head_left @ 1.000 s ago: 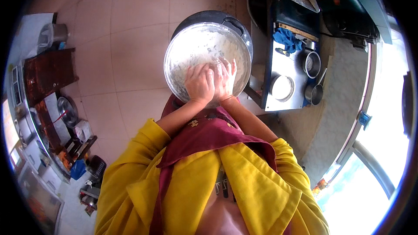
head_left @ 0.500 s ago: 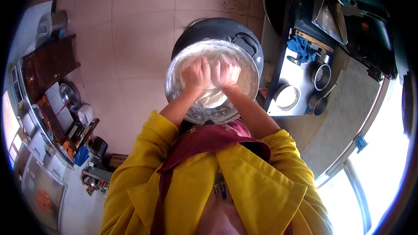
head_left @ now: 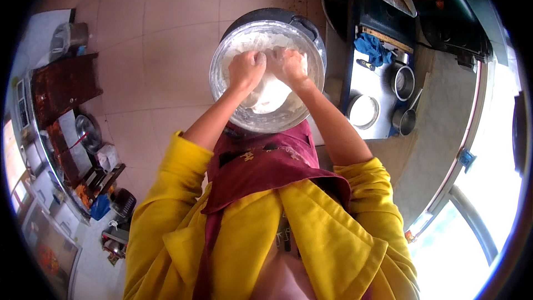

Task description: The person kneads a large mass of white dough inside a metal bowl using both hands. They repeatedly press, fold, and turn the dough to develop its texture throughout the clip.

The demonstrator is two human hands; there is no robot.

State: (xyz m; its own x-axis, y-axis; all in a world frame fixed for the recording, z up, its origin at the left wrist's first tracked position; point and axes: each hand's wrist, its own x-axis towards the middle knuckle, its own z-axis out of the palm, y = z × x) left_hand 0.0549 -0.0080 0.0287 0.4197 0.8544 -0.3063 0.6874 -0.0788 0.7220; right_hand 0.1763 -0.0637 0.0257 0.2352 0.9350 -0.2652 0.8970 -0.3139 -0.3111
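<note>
A wide metal bowl (head_left: 266,124), its inside smeared with flour, stands in front of me. White dough (head_left: 273,97) lies in it, with loose flour toward the far side. My left hand (head_left: 247,70) is closed with curled fingers on the far part of the dough. Beside it, my right hand (head_left: 290,68), coated in flour, is likewise curled over the dough. The fingertips of both hands are partly hidden. Under the bowl, a dark round stand or pot with a handle (head_left: 261,18) shows past the far rim.
To the right, a counter holds a white-filled round pan (head_left: 363,112), a metal pot (head_left: 403,82), a saucepan (head_left: 405,120) and a blue cloth (head_left: 373,49). A brown wooden cabinet (head_left: 65,90) and a metal basin (head_left: 87,132) are at the left. Pink tiles (head_left: 177,50) cover the floor.
The bowl and both hands appear farther up in the view, with my forearms stretched longer. My hands have shifted toward the dough's far side, baring more of its near part.
</note>
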